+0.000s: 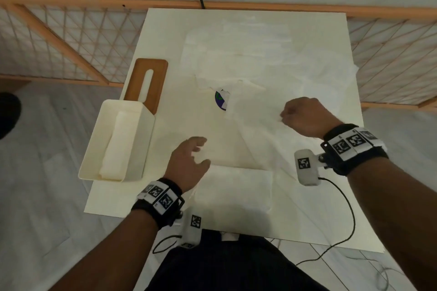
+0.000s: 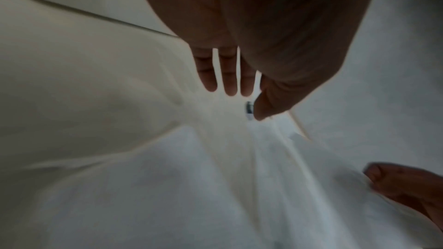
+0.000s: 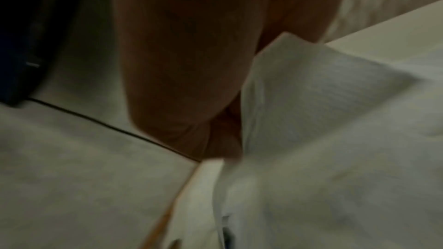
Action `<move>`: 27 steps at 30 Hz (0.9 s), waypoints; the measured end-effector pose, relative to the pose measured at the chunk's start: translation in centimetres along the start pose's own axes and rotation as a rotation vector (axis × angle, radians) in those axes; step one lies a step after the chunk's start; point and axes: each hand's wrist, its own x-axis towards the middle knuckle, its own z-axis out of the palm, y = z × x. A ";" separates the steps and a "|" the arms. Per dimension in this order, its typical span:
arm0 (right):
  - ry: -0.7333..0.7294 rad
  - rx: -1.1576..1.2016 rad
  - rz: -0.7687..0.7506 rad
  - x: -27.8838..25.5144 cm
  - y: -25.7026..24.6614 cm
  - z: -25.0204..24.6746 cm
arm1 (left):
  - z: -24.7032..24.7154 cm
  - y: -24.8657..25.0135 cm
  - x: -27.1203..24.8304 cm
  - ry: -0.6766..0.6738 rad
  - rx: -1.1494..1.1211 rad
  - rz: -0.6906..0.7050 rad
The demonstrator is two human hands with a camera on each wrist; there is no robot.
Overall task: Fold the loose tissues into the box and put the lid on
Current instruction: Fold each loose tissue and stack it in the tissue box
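Note:
A cream tissue box [image 1: 132,163] stands open at the table's left edge, with a folded stack of tissues [image 1: 117,146] inside. Its wooden lid [image 1: 147,82], slotted down the middle, lies flat just behind the box. Loose white tissues [image 1: 248,54] cover the far and right parts of the table. My right hand [image 1: 283,117] pinches the edge of one loose tissue [image 3: 311,92] and lifts it off the table. Fingers straight and spread, my left hand [image 1: 201,151] hovers over the table right of the box, holding nothing. A folded tissue [image 1: 234,194] lies by my left wrist.
The white table [image 1: 165,38] is small, with its edges close on all sides. A wooden lattice rail [image 1: 71,38] runs behind it. A blue-green sticker [image 1: 221,100] peeks out under the tissues. A black cable [image 1: 350,215] trails from my right wrist over the front edge.

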 end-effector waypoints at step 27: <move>0.163 0.890 -0.033 -7.9 -4.9 3.5 | -4.7 6.4 2.0 -0.112 -0.556 -0.065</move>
